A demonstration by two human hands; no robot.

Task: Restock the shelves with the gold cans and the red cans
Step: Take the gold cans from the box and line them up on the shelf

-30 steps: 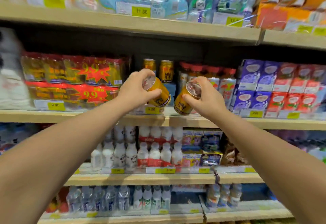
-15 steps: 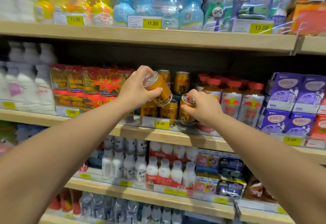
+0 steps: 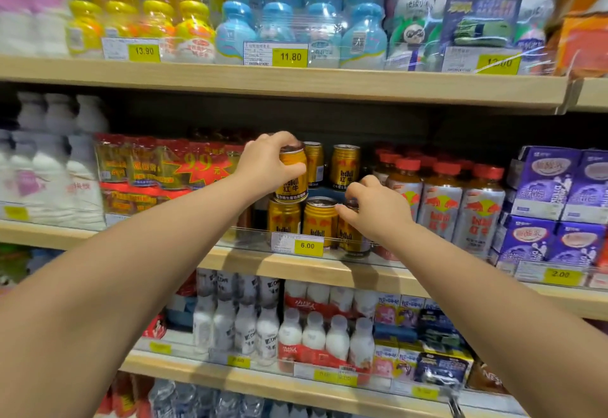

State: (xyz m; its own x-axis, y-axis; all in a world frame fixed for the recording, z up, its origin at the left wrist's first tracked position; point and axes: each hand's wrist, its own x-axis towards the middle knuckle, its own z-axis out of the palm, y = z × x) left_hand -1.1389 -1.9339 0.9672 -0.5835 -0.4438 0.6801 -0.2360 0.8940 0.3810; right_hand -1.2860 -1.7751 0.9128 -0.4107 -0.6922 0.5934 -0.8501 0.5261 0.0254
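Note:
My left hand [image 3: 268, 162] grips a gold can [image 3: 292, 175] upright, resting on top of another gold can [image 3: 283, 218] in the front row of the middle shelf [image 3: 345, 269]. My right hand [image 3: 373, 208] sits on a gold can [image 3: 350, 236] standing at the shelf's front, fingers around its top. Between them stands one more gold can [image 3: 319, 221]. Two gold cans [image 3: 344, 167] stand higher up at the back. No red cans can be made out.
Red-capped silver bottles [image 3: 473, 210] stand right of the cans, wrapped red-and-gold multipacks [image 3: 158, 167] to the left, purple cartons [image 3: 556, 207] far right. A clear rail with a 6.00 price tag [image 3: 307, 245] fronts the shelf. The upper shelf board [image 3: 296, 86] hangs close above.
My left hand has turned its tilted can upright and lowered it onto a front-row can. My right hand has set its can down on the shelf. The view moved closer.

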